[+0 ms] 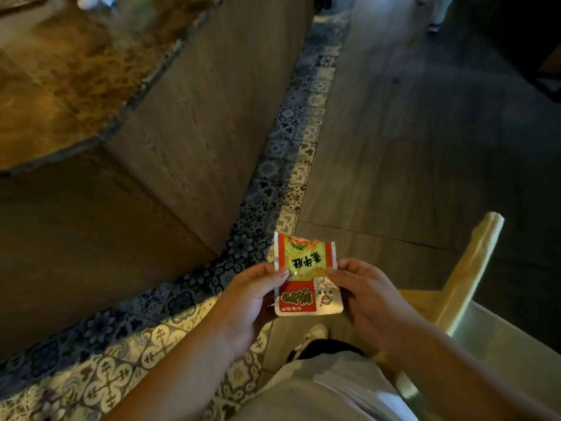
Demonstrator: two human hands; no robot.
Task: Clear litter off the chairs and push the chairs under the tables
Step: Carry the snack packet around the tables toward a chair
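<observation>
You are holding a flat red, yellow and silver foil snack packet (306, 276) up in front of your body, well above the floor, with both hands. Your left hand (252, 302) is pinching its left edge, thumb lying across the yellow panel, and your right hand (364, 302) is pinching the right edge the same way, fingers curled behind the foil. The packet's long axis is running away from you, its printing upside down to you, and both hands are gripping at about mid-length, so neither is nearer; either one could carry it off alone. Just to your right and a little below the hands, a pale wooden chair (473, 268) is standing with its back rail angling away; judging by the task, this is the one still needing a push under a table. Below the packet your white shoe (312, 335) is showing on the grey wood-look floor (409, 147). A band of blue-and-cream patterned tiles (291, 165) is running diagonally away on your left, and beyond it the brown stone-topped counter (60, 95) is filling the far left corner. No bin is in view.
</observation>
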